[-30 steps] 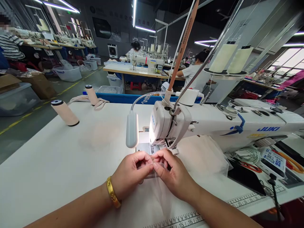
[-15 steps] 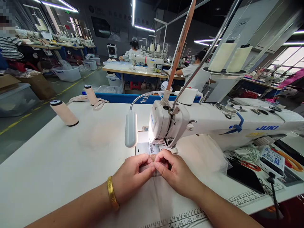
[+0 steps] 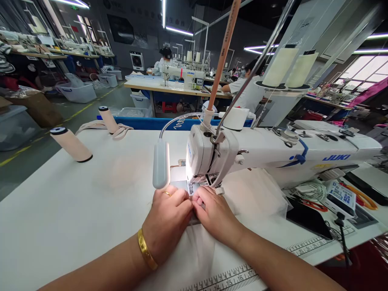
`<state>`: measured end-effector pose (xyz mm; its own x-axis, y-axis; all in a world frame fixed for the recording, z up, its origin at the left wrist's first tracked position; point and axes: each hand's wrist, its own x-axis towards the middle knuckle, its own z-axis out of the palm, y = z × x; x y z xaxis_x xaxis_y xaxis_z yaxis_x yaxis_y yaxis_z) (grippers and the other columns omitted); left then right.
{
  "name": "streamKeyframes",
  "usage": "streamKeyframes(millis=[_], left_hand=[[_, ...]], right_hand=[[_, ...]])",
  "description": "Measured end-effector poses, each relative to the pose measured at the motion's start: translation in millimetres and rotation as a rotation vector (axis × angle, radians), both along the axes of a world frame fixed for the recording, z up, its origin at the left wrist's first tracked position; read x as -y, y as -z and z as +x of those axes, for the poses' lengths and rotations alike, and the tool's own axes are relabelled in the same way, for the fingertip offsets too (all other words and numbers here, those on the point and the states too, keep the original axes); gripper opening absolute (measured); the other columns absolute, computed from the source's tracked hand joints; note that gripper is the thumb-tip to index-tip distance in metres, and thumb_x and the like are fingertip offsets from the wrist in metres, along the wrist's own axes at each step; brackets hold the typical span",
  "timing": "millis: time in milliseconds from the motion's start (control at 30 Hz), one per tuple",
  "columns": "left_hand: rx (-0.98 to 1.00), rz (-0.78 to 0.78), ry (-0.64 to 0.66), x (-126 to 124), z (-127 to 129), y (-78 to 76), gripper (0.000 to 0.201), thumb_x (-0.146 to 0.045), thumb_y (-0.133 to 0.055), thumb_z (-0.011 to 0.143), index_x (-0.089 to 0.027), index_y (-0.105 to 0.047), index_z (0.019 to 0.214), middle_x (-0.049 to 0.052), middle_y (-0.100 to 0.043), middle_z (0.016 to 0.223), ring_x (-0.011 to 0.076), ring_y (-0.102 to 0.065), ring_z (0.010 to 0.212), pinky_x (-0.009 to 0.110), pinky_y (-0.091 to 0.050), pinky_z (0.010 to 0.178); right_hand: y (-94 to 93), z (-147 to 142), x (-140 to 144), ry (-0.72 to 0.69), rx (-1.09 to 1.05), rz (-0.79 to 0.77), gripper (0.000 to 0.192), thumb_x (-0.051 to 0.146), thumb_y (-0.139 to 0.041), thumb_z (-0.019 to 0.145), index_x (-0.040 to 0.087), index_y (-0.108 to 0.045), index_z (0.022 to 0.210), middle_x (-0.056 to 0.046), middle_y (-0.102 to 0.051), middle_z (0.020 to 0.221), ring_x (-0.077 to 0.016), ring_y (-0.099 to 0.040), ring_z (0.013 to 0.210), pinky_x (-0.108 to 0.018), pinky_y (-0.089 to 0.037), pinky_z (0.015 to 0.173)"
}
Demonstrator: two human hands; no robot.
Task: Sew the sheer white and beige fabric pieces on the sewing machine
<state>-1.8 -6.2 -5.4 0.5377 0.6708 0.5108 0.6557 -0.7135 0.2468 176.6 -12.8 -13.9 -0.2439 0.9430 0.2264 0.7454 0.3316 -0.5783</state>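
Left hand (image 3: 168, 216) and right hand (image 3: 212, 212), fingertips touching, pinch the sheer fabric (image 3: 200, 250) flat on the surface (image 3: 75, 202), just before the sewing machine (image 3: 242, 155).

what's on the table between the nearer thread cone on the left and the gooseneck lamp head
In the head view, nothing: only bare white table lies between the nearer thread cone and the lamp head.

Your machine arm (image 3: 303, 151): "JUKI", in blue.
Far machine (image 3: 184, 76): small blue "JUKI".
Your worktop ruler (image 3: 239, 277): numbers, around 14–17.
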Motion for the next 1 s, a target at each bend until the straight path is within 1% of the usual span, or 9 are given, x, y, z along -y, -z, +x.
streamKeyframes(millis=[67,100,233,300,367,467,667,767,1000], left_hand=[[-0.009,0.040,0.083,-1,-3,1.2,0.032,-0.007,-0.047,0.098,-0.019,-0.058,0.070,0.000,-0.064,0.074,0.0193,-0.048,0.074,0.037,-0.030,0.080],[-0.012,0.038,0.101,-2,-4,1.5,0.033,-0.007,-0.047,0.099,-0.019,-0.059,0.070,-0.001,-0.065,0.074,0.0190,-0.047,0.073,0.037,-0.030,0.079],[0.007,0.001,0.114,-3,-6,2.3,0.032,-0.010,-0.047,0.102,-0.020,-0.066,0.079,-0.001,-0.069,0.080,0.0191,-0.050,0.076,0.037,-0.030,0.080],[0.017,-0.010,0.116,-4,-6,2.8,0.031,-0.011,-0.046,0.103,-0.020,-0.068,0.082,-0.001,-0.071,0.083,0.0192,-0.051,0.077,0.038,-0.030,0.081],[0.018,-0.011,0.116,-4,-7,3.1,0.031,-0.012,-0.046,0.103,-0.020,-0.069,0.085,-0.001,-0.072,0.087,0.0195,-0.052,0.079,0.038,-0.031,0.081],[-0.002,-0.009,0.116,-4,-7,2.8,0.031,-0.013,-0.044,0.104,-0.020,-0.070,0.088,0.000,-0.074,0.093,0.0205,-0.054,0.082,0.039,-0.032,0.080],[-0.057,-0.014,0.094,-5,-8,0.4,0.026,-0.017,-0.046,0.104,-0.022,-0.071,0.107,0.003,-0.074,0.099,0.0241,-0.058,0.086,0.040,-0.036,0.078],[-0.074,-0.023,0.089,-5,-9,0.0,0.026,-0.016,-0.048,0.101,-0.023,-0.071,0.112,0.003,-0.074,0.100,0.0254,-0.060,0.089,0.041,-0.039,0.079],[-0.104,-0.041,0.062,-7,-9,0.1,0.025,-0.017,-0.049,0.099,-0.024,-0.071,0.110,0.003,-0.075,0.103,0.0259,-0.063,0.089,0.042,-0.043,0.079]], right_hand=[[-0.2,1,0,0.010,0.008,-0.001,0.017,0.013,-0.054,0.097,0.023,-0.049,0.084,-0.003,-0.066,0.083,-0.0243,-0.059,0.085,-0.033,-0.042,0.072],[-0.4,3,0,0.012,0.011,0.002,0.016,0.014,-0.054,0.098,0.023,-0.050,0.085,-0.003,-0.067,0.084,-0.0244,-0.060,0.085,-0.033,-0.042,0.071],[-2.0,10,4,-0.009,0.033,0.056,0.008,0.015,-0.054,0.099,0.022,-0.055,0.096,-0.002,-0.067,0.084,-0.0223,-0.059,0.077,-0.032,-0.041,0.067],[-3.2,13,6,-0.060,0.060,0.099,0.011,0.013,-0.052,0.099,0.022,-0.059,0.101,-0.003,-0.067,0.090,-0.0205,-0.057,0.073,-0.032,-0.042,0.066],[-4.0,14,8,-0.123,0.101,0.136,0.018,0.010,-0.049,0.099,0.022,-0.062,0.100,-0.004,-0.067,0.097,-0.0192,-0.057,0.073,-0.032,-0.042,0.067],[-3.7,15,8,-0.157,0.146,0.169,0.026,0.006,-0.045,0.098,0.023,-0.065,0.098,-0.005,-0.066,0.097,-0.0184,-0.057,0.072,-0.031,-0.040,0.065],[0.8,15,6,-0.106,0.191,0.191,0.025,0.009,-0.044,0.099,0.022,-0.065,0.101,-0.005,-0.066,0.097,-0.0155,-0.047,0.059,-0.032,-0.037,0.058],[3.3,15,6,-0.070,0.236,0.199,0.023,0.012,-0.043,0.101,0.021,-0.064,0.100,-0.006,-0.067,0.096,-0.0155,-0.042,0.055,-0.032,-0.036,0.055],[6.0,16,4,-0.003,0.314,0.235,0.022,0.015,-0.045,0.100,0.020,-0.066,0.101,-0.009,-0.068,0.093,-0.0198,-0.050,0.062,-0.032,-0.039,0.056]])
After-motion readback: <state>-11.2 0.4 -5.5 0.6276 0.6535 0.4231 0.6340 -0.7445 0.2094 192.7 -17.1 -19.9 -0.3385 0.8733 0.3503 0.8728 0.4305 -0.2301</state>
